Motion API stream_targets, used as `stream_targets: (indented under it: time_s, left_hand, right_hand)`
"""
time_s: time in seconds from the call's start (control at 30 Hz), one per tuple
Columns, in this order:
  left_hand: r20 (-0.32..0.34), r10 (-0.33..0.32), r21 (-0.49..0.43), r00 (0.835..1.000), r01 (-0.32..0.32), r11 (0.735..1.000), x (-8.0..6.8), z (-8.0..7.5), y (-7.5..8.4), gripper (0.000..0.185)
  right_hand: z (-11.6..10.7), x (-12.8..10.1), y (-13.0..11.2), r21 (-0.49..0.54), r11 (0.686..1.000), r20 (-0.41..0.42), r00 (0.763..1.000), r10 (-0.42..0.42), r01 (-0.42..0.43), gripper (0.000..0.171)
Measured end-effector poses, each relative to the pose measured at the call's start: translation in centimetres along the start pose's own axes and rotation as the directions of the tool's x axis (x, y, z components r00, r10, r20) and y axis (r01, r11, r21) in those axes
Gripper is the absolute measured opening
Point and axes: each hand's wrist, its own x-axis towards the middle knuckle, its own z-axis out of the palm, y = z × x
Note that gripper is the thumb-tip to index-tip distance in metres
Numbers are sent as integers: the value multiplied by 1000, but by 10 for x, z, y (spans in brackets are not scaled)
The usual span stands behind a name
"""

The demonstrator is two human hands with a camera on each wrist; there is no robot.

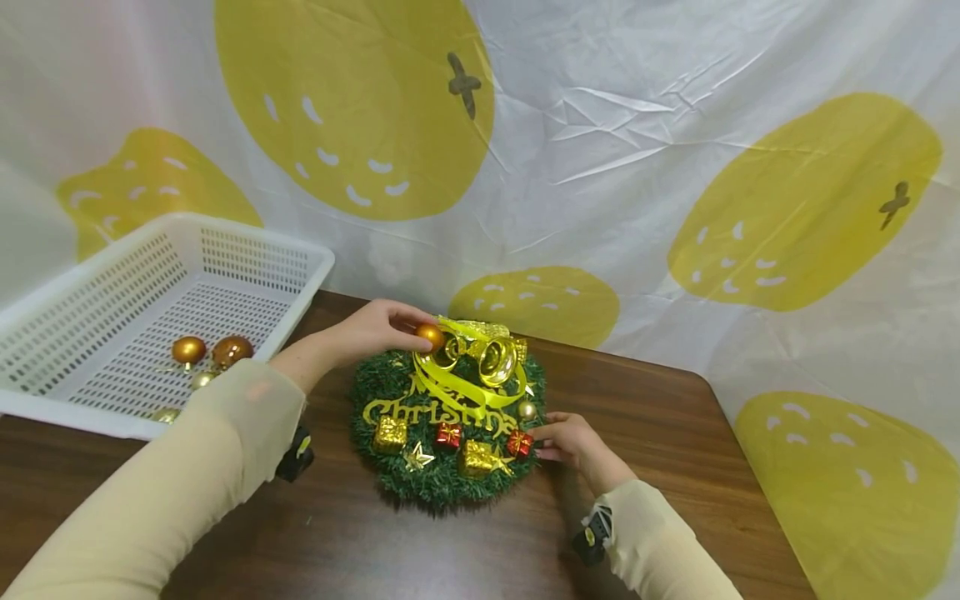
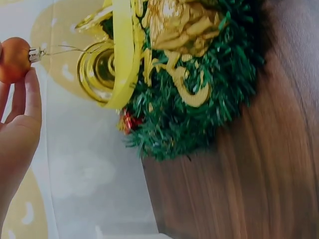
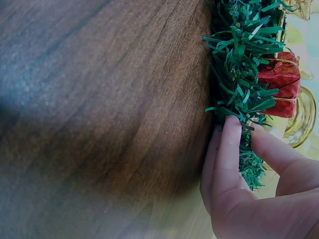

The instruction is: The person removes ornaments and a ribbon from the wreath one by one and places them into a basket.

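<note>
My left hand (image 1: 382, 327) pinches a shiny orange bauble (image 1: 431, 336) above the upper left of a green tinsel wreath (image 1: 442, 492). In the left wrist view, a thin wire runs from the bauble's silver cap (image 2: 35, 55) toward a gold bell (image 2: 97, 72); whether it is hooked on anything I cannot tell. Two gold bells (image 1: 497, 360) with a yellow ribbon (image 1: 465, 398) top the wreath, above gold "Christmas" lettering, small gift boxes and stars. At the wreath's right edge, my right hand (image 1: 573, 446) grips the tinsel between thumb and fingers, beside a red gift box (image 3: 283, 84).
A white plastic basket (image 1: 324, 260) stands on the left of the brown wooden table (image 1: 645, 408), holding several orange and gold baubles (image 1: 188, 350). Behind the table hangs a white curtain (image 1: 600, 167) with yellow fruit prints.
</note>
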Motion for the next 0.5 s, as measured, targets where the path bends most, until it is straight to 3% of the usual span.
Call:
stream_targets:
  time_s: [0.2, 0.37, 0.5]
  left_hand:
    - [-43, 2, -6, 999, -2, 1000, -3, -13, -3, 48]
    - [-74, -11, -1, 997, 11, 1000, -9, -25, -5, 47]
    - [-92, 0, 11, 996, 1, 1000, -13, -34, -5, 48]
  right_hand:
    - [0, 1, 0, -8, 1000, -5, 1000, 9, -9, 64]
    - [-10, 30, 20, 30, 999, 45, 998, -35, 34, 68]
    - [-10, 31, 20, 23, 999, 36, 999, -31, 30, 68]
